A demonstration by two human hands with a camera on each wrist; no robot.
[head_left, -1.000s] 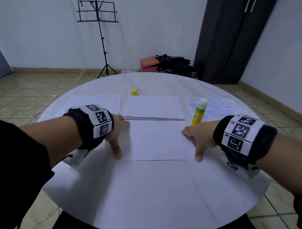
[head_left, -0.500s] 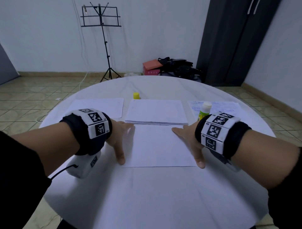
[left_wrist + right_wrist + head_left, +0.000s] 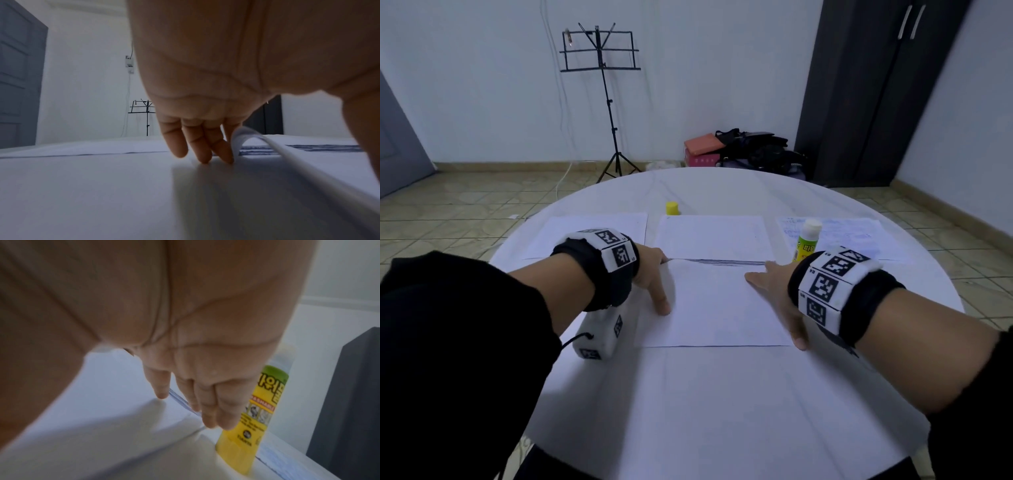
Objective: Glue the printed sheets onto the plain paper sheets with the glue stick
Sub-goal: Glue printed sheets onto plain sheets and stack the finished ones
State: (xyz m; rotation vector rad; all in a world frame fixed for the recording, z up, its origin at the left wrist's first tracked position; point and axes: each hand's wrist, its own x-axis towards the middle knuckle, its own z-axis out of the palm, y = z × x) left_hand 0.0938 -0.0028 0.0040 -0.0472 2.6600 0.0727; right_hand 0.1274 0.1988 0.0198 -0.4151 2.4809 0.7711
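A white sheet [image 3: 715,305] lies in front of me on the round table [image 3: 722,411]. My left hand [image 3: 652,274] rests on its left edge, fingers straight with tips down [image 3: 201,146]; the sheet's far left corner [image 3: 242,138] curls up beside them. On the right edge lies my right hand [image 3: 774,291], its straight fingers [image 3: 209,410] reaching the far right corner. The uncapped yellow-green glue stick [image 3: 806,243] [image 3: 257,418] stands upright just beyond that hand. Behind the sheet is a stack of plain paper [image 3: 712,236], with printed sheets [image 3: 839,236] at the far right.
The yellow glue cap [image 3: 673,208] stands behind the stack. Another white sheet [image 3: 592,233] lies at the far left. Beyond the table are a music stand [image 3: 602,68], bags on the floor [image 3: 750,147] and a dark wardrobe [image 3: 876,85].
My right hand has slid left and forward along the sheet's right edge, now covering part of the glue stick. The left hand has barely moved. The head view has tilted up.
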